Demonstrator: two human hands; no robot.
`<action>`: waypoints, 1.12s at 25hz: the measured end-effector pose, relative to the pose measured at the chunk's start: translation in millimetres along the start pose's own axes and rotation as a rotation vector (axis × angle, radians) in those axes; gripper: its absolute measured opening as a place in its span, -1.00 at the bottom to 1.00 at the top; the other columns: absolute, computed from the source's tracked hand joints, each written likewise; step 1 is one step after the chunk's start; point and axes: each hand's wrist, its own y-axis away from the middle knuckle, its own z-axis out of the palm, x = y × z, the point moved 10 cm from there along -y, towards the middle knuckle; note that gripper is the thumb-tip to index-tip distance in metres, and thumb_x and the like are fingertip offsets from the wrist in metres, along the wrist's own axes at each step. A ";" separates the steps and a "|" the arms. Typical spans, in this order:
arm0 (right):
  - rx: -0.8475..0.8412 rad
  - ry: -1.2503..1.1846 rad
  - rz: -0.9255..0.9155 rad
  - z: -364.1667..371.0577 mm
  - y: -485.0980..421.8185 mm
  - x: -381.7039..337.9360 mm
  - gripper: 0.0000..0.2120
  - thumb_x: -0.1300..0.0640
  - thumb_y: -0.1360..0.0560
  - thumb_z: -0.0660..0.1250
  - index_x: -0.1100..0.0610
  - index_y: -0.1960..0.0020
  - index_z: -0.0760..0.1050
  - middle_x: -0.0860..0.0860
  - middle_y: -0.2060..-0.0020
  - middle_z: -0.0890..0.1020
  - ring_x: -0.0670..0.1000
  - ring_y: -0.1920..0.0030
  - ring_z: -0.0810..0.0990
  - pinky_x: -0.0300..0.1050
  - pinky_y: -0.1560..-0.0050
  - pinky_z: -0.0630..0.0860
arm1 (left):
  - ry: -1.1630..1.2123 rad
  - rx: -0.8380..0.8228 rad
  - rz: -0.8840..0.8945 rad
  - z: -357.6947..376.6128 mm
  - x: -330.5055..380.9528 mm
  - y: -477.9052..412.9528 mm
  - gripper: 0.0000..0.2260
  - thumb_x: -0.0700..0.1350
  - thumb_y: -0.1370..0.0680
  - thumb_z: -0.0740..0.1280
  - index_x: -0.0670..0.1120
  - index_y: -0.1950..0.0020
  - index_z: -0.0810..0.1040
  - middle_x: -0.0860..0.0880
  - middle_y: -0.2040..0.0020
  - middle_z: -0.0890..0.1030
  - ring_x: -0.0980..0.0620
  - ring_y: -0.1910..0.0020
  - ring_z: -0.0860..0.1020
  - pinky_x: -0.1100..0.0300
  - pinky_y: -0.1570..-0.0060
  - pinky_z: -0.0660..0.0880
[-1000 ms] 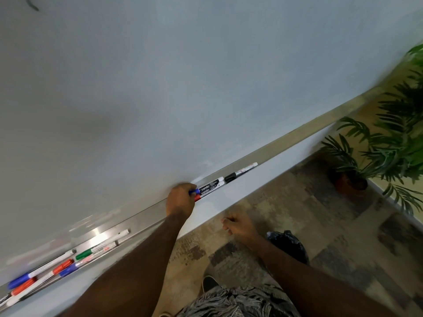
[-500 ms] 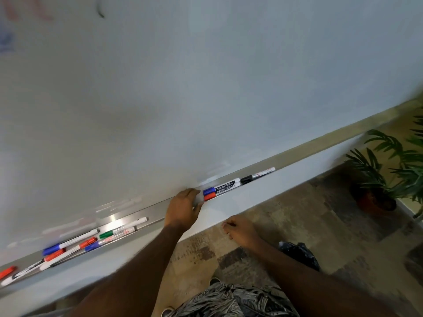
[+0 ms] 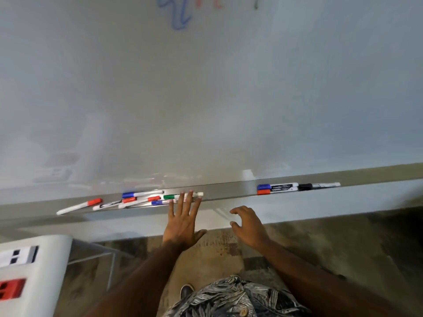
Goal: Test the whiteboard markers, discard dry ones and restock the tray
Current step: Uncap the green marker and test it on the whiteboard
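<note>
Along the tray (image 3: 229, 191), the left grip (image 3: 183, 221) hovered spread-fingered at the green marker (image 3: 170, 197) in the loose pile (image 3: 137, 200) (right grip (image 3: 249, 225) loosely curled, empty), where a flat sweep could roll them off the lip.

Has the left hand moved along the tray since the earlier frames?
Yes. The left hand was at the blue and red marker pair; now it lies well to their left, fingertips at the green marker.

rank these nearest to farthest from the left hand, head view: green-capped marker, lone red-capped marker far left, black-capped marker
1. green-capped marker, at the fingertips of the left hand
2. lone red-capped marker, off to the left
3. black-capped marker, far right
</note>
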 end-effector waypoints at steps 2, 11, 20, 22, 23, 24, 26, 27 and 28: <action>-0.009 0.116 -0.110 10.9 -2.1 -24.9 -0.58 0.05 -0.55 0.37 0.01 -0.39 0.43 -0.03 -0.39 0.45 -0.01 -0.37 0.41 -0.17 -0.38 0.30 | 0.007 -0.030 -0.090 11.9 -31.2 16.6 -0.03 0.55 -0.38 -0.04 -0.02 -0.61 -0.10 -0.20 -0.61 -0.07 -0.27 -0.58 -0.11 -0.32 -0.46 -0.15; -0.010 0.362 -0.438 39.5 -34.2 -129.8 -0.51 0.01 -0.55 0.32 0.04 -0.45 0.35 -0.02 -0.41 0.40 0.05 -0.43 0.32 -0.04 -0.44 0.20 | 0.045 -0.063 -0.296 35.1 -121.1 58.9 -0.01 0.60 -0.34 -0.23 0.01 -0.59 -0.26 -0.18 -0.60 -0.16 -0.27 -0.55 -0.26 -0.36 -0.43 -0.21; -0.076 0.573 -0.520 57.9 -85.8 -183.2 -0.70 0.15 -0.55 0.29 0.07 -0.27 0.50 0.02 -0.20 0.58 0.08 -0.20 0.49 -0.04 -0.19 0.41 | 0.030 0.032 -0.277 25.8 -150.6 49.9 -0.01 0.60 -0.36 -0.10 0.05 -0.52 -0.45 -0.15 -0.57 -0.30 -0.20 -0.50 -0.43 -0.34 -0.42 -0.32; -0.117 0.637 -0.515 65.6 -89.7 -184.1 -0.69 0.15 -0.55 0.30 0.06 -0.29 0.50 0.02 -0.18 0.58 0.08 -0.18 0.50 -0.04 -0.15 0.44 | 0.027 0.041 -0.282 24.0 -153.6 47.4 -0.01 0.60 -0.36 -0.09 0.05 -0.55 -0.39 -0.15 -0.58 -0.29 -0.21 -0.52 -0.40 -0.33 -0.43 -0.31; -0.135 0.670 -0.511 68.6 -90.8 -184.1 -0.69 0.16 -0.55 0.29 0.06 -0.29 0.49 0.03 -0.18 0.59 0.09 -0.17 0.50 -0.03 -0.12 0.45 | 0.030 0.039 -0.286 22.7 -154.0 46.6 -0.02 0.59 -0.37 -0.08 0.04 -0.57 -0.33 -0.15 -0.59 -0.25 -0.21 -0.53 -0.36 -0.33 -0.44 -0.29; -0.151 0.696 -0.507 71.4 -92.3 -185.0 -0.68 0.18 -0.55 0.29 0.06 -0.29 0.49 0.04 -0.17 0.59 0.10 -0.17 0.51 -0.03 -0.10 0.46 | 0.034 0.036 -0.283 22.6 -154.7 45.5 -0.02 0.59 -0.37 -0.07 0.04 -0.58 -0.29 -0.15 -0.60 -0.24 -0.21 -0.54 -0.35 -0.32 -0.44 -0.30; -0.172 0.720 -0.493 74.8 -95.0 -186.6 -0.67 0.22 -0.54 0.29 0.07 -0.29 0.50 0.06 -0.16 0.59 0.11 -0.17 0.52 -0.03 -0.08 0.47 | 0.038 0.029 -0.267 22.2 -154.9 44.3 -0.03 0.59 -0.38 -0.06 0.05 -0.57 -0.31 -0.14 -0.59 -0.27 -0.20 -0.53 -0.38 -0.30 -0.43 -0.36; -0.172 0.729 -0.486 75.2 -96.2 -187.4 -0.67 0.23 -0.53 0.29 0.07 -0.28 0.50 0.06 -0.16 0.59 0.11 -0.17 0.52 -0.04 -0.07 0.48 | 0.038 0.037 -0.258 21.3 -154.6 43.6 -0.03 0.59 -0.39 -0.05 0.06 -0.57 -0.33 -0.13 -0.59 -0.29 -0.20 -0.53 -0.38 -0.30 -0.43 -0.37; -0.169 0.732 -0.478 75.0 -97.1 -188.6 -0.68 0.24 -0.53 0.29 0.06 -0.27 0.50 0.06 -0.16 0.59 0.11 -0.17 0.53 -0.04 -0.06 0.48 | 0.039 0.049 -0.250 19.3 -154.1 43.1 -0.03 0.59 -0.39 -0.06 0.06 -0.57 -0.34 -0.12 -0.59 -0.29 -0.21 -0.54 -0.36 -0.30 -0.43 -0.36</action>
